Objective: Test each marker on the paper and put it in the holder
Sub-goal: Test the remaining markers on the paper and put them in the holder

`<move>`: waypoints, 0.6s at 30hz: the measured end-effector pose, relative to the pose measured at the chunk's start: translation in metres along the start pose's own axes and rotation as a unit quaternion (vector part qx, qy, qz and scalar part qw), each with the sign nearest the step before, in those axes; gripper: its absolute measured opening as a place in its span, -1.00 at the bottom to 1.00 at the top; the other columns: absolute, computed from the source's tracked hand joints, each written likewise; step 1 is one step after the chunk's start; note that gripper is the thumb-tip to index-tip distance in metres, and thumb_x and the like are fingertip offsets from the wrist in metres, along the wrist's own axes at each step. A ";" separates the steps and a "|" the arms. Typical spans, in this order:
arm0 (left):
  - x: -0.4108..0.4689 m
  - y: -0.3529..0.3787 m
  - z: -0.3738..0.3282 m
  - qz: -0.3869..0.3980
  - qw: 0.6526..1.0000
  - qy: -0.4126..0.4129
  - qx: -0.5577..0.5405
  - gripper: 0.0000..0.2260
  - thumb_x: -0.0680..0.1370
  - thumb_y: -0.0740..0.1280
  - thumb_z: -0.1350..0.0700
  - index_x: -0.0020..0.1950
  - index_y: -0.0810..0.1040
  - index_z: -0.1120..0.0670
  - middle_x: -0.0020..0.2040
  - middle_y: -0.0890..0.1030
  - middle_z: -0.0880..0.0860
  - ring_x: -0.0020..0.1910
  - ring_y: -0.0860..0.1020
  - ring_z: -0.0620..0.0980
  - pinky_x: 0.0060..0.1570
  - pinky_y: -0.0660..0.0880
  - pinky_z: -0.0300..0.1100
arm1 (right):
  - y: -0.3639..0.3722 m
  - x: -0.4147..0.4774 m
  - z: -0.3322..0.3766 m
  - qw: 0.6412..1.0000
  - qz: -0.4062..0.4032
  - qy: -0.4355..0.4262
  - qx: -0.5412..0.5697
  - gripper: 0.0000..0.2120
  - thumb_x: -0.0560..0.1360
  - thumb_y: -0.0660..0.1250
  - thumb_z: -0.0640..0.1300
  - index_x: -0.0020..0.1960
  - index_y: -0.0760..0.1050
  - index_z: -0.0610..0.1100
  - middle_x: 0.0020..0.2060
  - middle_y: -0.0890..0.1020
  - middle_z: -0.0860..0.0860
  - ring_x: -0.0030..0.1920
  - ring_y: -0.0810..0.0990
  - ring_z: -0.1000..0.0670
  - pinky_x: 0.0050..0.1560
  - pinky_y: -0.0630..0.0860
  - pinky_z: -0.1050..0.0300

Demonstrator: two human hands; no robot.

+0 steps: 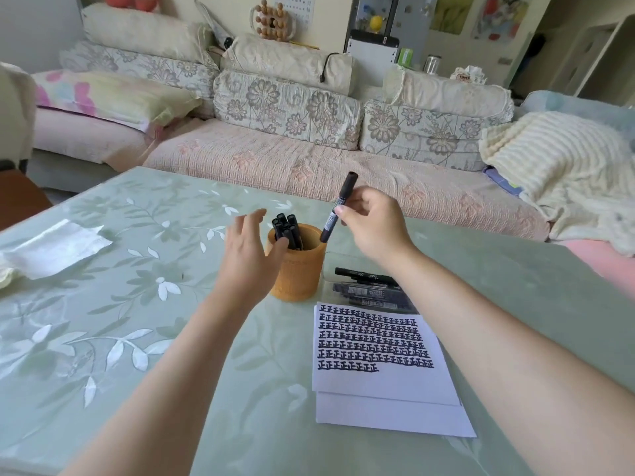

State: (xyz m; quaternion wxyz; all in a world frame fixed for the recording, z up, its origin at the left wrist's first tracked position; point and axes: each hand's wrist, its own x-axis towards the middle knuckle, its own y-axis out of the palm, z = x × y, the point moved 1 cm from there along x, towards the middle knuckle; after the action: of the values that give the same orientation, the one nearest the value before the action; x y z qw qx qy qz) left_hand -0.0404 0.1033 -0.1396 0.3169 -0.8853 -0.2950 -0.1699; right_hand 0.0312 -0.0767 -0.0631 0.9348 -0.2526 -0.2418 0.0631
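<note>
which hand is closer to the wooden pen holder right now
Left. The left hand is open at the holder's left rim, with its thumb by the markers standing inside. The right hand is up and to the holder's right, pinching a marker.

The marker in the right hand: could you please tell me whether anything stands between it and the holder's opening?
Partly. The marker in the right hand hangs over the right rim of the holder, where the opening looks free. The left hand reaches over the left rim, and the markers already inside fill that side.
</note>
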 end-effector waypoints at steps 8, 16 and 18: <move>0.006 0.013 0.007 0.065 0.998 0.001 0.001 -0.47 0.60 0.27 0.02 0.53 0.20 0.08 0.45 0.37 0.03 0.44 0.25 -0.01 0.35 0.11 -0.26 | 0.040 0.020 0.000 0.964 0.134 -0.001 -0.228 -0.85 0.44 0.41 0.06 -0.05 0.65 0.01 -0.06 0.69 0.08 0.06 0.61 -0.03 0.17 0.51 0.00; 0.015 0.025 -0.007 0.076 0.997 0.002 -0.021 -0.39 0.59 0.25 -0.05 0.57 0.07 -0.03 0.45 0.35 0.04 0.43 0.22 0.01 0.38 0.15 -0.10 | 0.046 0.016 -0.011 0.923 0.221 -0.027 -0.314 -0.76 0.58 0.22 0.07 -0.11 0.63 0.04 -0.06 0.59 -0.04 0.20 0.45 -0.16 0.08 0.40 -0.01; 0.018 0.026 -0.007 0.062 0.998 0.027 -0.013 -0.40 0.58 0.26 -0.02 0.57 0.08 -0.09 0.41 0.37 0.01 0.37 0.26 0.03 0.34 0.18 -0.07 | 0.042 0.016 -0.012 0.936 0.242 -0.019 -0.254 -0.78 0.59 0.25 0.02 -0.15 0.61 0.06 -0.11 0.61 0.00 0.13 0.52 -0.10 0.02 0.40 0.05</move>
State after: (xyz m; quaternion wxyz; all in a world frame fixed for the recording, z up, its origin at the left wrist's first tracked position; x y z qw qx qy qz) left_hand -0.0113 0.0902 -0.1375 0.3231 -0.9010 -0.2288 -0.1772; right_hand 0.0517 -0.0418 -0.0869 0.7914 -0.5310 -0.1990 0.2282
